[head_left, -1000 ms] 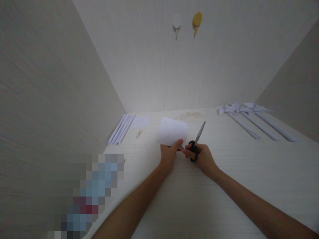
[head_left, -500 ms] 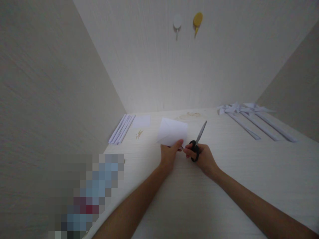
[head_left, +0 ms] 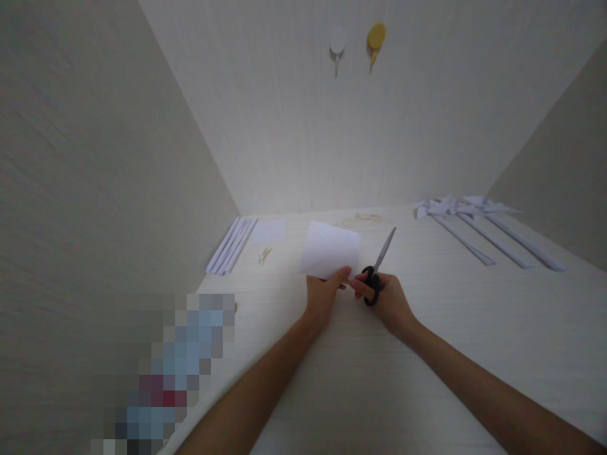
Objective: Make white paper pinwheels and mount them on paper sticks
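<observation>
My left hand (head_left: pixel 323 296) pinches the lower right corner of a white sheet of paper (head_left: pixel 329 249), which shows faint crease lines. Beside it, my right hand (head_left: pixel 385 296) has the black-handled scissors (head_left: pixel 372 284) hooked on its fingers, blades pointing up and away to the right, apart from the paper. The right thumb and fingertips are closed near the paper's corner, close to the left thumb. Whether they touch that corner or hold something small there is too fine to make out.
White paper rolls (head_left: pixel 232 246) lie at the left, by a flat paper piece (head_left: pixel 269 231) and small wooden sticks (head_left: pixel 265 255). Several paper pinwheels (head_left: pixel 474 221) with long stems lie at the back right. White (head_left: pixel 337 41) and yellow (head_left: pixel 376 36) hooks hang on the wall.
The paper has shifted very slightly to the right. The scissors' tip has moved a little up and right. Both hands otherwise keep almost the same place.
</observation>
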`<state>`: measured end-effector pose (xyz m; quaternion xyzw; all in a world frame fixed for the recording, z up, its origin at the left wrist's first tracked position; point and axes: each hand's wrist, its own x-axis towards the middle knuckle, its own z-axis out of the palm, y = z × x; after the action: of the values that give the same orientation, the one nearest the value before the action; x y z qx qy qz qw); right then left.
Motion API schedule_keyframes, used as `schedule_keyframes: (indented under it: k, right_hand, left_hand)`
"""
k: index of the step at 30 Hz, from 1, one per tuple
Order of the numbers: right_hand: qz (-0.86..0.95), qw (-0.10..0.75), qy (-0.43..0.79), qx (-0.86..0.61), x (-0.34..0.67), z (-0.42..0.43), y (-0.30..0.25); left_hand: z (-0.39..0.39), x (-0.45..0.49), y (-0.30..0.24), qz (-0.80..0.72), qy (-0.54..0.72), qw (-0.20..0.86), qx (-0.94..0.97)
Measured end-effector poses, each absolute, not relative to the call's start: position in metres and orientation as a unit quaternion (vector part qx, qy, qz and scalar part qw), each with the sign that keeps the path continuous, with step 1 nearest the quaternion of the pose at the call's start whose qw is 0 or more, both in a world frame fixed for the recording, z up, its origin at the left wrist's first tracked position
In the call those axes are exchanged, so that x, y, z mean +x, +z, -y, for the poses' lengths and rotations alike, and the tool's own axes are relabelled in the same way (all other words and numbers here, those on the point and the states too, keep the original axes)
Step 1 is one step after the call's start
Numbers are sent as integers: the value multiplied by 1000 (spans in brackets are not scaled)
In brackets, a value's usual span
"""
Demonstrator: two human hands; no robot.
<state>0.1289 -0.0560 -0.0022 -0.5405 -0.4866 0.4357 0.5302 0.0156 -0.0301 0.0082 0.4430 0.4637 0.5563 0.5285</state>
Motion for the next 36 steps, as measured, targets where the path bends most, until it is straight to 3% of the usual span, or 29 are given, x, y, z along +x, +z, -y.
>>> schedule_keyframes:
  k: [18,22,25,28,32,36]
  right_hand:
    - [494,534,419,-543,128,55,-1]
    - [470,529,490,-509,132,54,-2]
    - [471,478,560,-487,137,57,2]
    - [525,364,590,-493,141,62,9]
    - [607,228,563,-513,145,65,12]
    - [641,183,523,-530,147,64,8]
  left_hand:
    - [28,16,6,-430,539,564,454]
    - [22,13,3,-454,587,546,390]
    - [14,7,1,-463,620,540,332]
    - [8,2,0,-451,636,553,294]
    - [5,-1,2,-435,650,573,245]
    - [5,-1,4,-424,661,580,216]
